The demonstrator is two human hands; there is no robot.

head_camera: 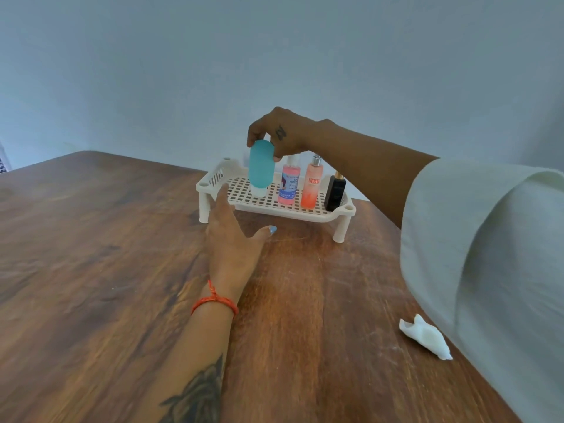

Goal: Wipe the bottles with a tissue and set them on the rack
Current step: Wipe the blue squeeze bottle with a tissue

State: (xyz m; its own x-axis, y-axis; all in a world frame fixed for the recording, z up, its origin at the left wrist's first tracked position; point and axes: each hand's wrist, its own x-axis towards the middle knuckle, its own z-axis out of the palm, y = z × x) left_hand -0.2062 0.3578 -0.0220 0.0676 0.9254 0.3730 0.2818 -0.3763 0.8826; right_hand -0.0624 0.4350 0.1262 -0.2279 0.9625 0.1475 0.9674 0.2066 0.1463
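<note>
Four bottles stand on one rack (271,207): a teal bottle (261,164), a pink bottle (289,186), an orange bottle (312,187) and a black bottle (335,192), in a row from left to right. One crumpled tissue (425,337) lies on the surface (91,254) at the near right, well apart from the rack.

The right hand (285,134) reaches in from the right, arm stretched over the rack, palm down. Its fingers and thumb pinch the rounded upper end of the teal bottle, which stands cap-down with its white cap on the rack's grid, slightly tilted. A loose white sleeve (488,270) covers the upper arm.

The left hand (233,239) lies extended towards the rack's near left corner, fingers straight and relaxed, thumb spread to the right, gripping nothing. Its fingertips overlap the rack's near rim; whether they touch it I cannot tell. An orange thread band (215,300) circles the wrist, and a dark tattoo marks the forearm.

The rack is cream plastic, a flat tray with a square-holed grid floor, a low slotted wall at its left end and short round legs. The teal bottle is matte and oval. The pink and orange bottles are clear, slim cylinders with printed labels. The black bottle is squat and glossy with a gold collar. The surface is brown wood with strong grain and faint scratches. A plain pale wall (274,56) stands behind.
</note>
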